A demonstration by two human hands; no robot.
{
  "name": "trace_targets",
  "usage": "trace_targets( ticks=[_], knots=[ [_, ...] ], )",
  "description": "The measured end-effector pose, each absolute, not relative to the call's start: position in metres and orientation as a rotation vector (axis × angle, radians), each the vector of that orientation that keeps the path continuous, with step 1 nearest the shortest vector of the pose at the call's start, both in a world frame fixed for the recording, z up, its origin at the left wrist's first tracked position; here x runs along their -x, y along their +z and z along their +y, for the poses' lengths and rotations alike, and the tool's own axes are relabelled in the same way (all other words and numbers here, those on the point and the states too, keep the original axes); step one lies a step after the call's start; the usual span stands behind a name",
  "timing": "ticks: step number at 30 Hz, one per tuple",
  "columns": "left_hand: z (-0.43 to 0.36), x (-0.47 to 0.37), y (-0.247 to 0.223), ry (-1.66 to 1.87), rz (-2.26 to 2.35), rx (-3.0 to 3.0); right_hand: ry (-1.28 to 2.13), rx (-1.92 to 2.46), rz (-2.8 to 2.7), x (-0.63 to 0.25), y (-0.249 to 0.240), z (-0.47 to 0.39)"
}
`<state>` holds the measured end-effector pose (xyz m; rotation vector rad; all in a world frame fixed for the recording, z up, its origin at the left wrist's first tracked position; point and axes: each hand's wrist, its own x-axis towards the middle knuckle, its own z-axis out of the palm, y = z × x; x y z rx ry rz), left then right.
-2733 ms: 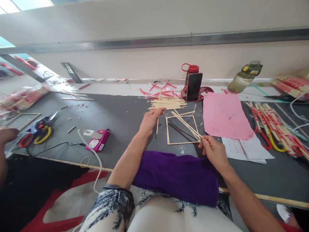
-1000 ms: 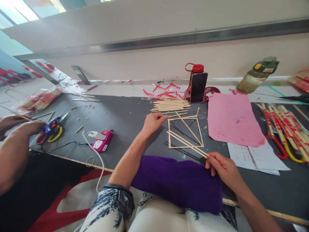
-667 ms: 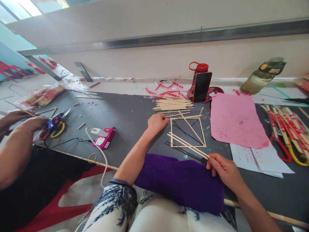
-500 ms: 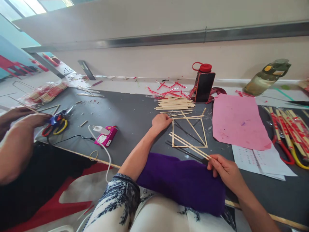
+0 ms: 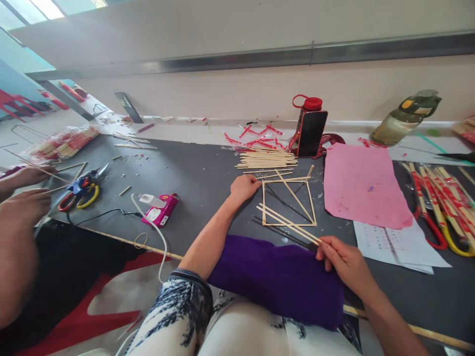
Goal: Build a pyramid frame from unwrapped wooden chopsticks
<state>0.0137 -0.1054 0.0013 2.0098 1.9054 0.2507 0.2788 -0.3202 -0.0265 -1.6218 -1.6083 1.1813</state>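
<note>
A square frame of thin wooden sticks (image 5: 289,225) lies on the dark tabletop, with a slanting stick (image 5: 295,197) across it. My left hand (image 5: 245,188) is closed at the frame's upper left corner, thumb and fingers pinching the wood there. My right hand (image 5: 342,258) grips the near ends of a pair of wooden chopsticks (image 5: 287,222), which point up and left over the frame's lower side. Beyond the frame rests a pile of loose chopsticks (image 5: 266,159). A purple cloth (image 5: 278,282) covers my lap below.
A pink sheet (image 5: 365,185) overlaps white papers (image 5: 404,247) at right, near wrapped chopsticks (image 5: 445,193) and scissors. A phone (image 5: 312,133) leans on a red-capped bottle (image 5: 312,104). Left are a magenta box (image 5: 162,211) with cables, pliers (image 5: 83,188) and a co-worker's hands (image 5: 27,202) holding sticks.
The view has shifted slightly. My hands keep the same hold on the frame and the chopsticks. At left, the co-worker's nearer hand has drawn back from the pliers.
</note>
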Motion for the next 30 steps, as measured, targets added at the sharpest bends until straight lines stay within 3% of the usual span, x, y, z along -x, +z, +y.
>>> trace_targets(
  ticks=[10, 18, 25, 30],
  knots=[
    [-0.097, -0.018, 0.000, 0.312, 1.878, -1.990, 1.177, 1.617, -1.588, -0.280, -0.028, -0.321],
    [-0.105, 0.001, -0.001, 0.602, 1.787, -1.939, 1.165, 1.627, -1.557, -0.276, -0.022, -0.320],
    [-0.117, -0.001, 0.020, 0.881, 1.386, -1.756, 1.106, 1.618, -1.469, -0.278, -0.021, -0.321],
    [-0.132, -0.002, 0.048, 0.709, 1.097, -1.581, 1.126, 1.589, -1.404, -0.273, -0.004, -0.317]
  ],
)
